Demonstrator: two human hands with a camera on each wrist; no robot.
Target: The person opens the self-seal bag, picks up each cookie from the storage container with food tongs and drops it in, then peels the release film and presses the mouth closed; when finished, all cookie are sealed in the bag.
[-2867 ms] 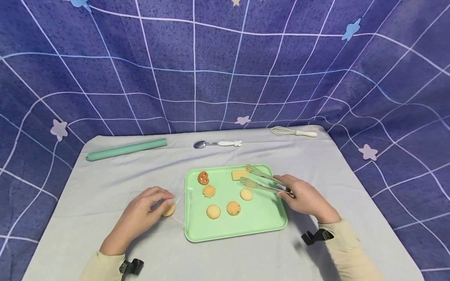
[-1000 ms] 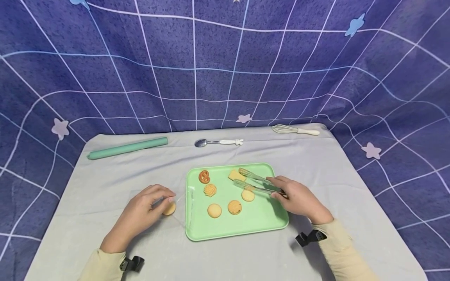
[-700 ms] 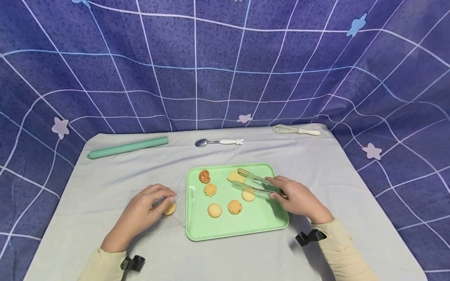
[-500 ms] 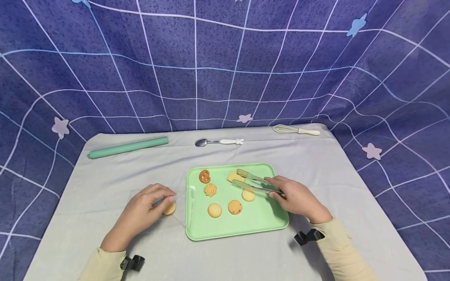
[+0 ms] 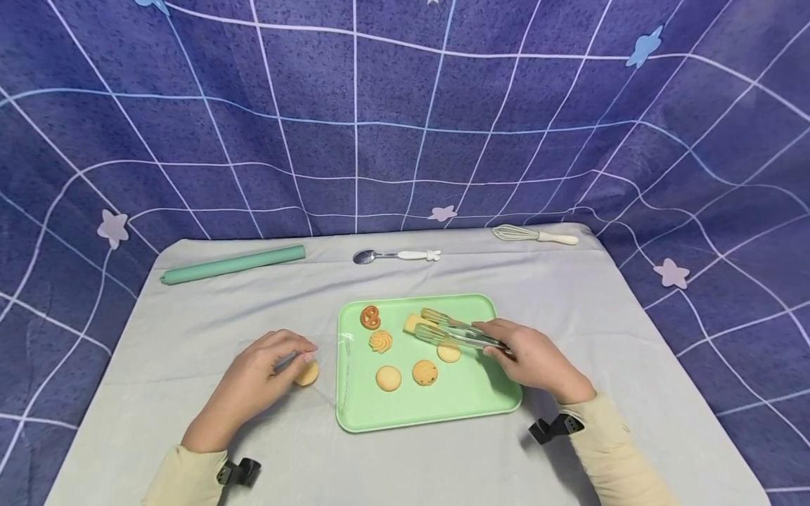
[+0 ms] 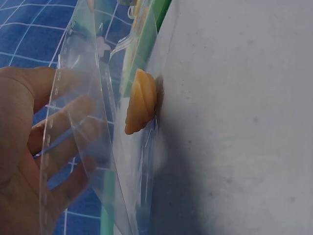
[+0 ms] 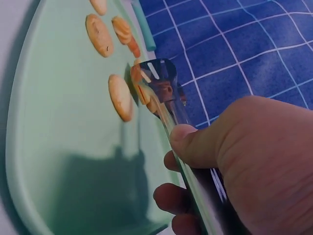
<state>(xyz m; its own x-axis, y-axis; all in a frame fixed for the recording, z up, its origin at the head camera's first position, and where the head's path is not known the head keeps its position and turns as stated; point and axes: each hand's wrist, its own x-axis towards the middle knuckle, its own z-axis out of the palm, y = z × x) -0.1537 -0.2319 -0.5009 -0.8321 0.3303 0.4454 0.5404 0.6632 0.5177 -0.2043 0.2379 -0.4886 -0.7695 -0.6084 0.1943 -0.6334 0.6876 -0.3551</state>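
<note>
In the head view, the person's right hand [image 5: 538,358] holds metal tongs with see-through slotted ends [image 5: 465,336] from the 3 o'clock side of a pale-green rectangular tray [image 5: 455,402]. Their tips stand narrowly apart at a flat yellow rectangular biscuit [image 5: 413,323], toward 11 o'clock on the tray. This looks like the gripping step; next seems to call for a firm, gentle squeeze, then a lift toward 9 o'clock. There the left hand [image 5: 262,376] partly covers a golden round cookie [image 5: 307,374].

In the left wrist view, the fingers spread behind a clear plastic bag [image 6: 111,139]; whether they pinch its film cannot be told. The cookie, ridged here, seems to lie inside.

In the right wrist view, thumb and fingers wrap the tongs, pointing toward 11 o'clock; their ends partly hide the biscuit, so its hold is unclear.
</note>
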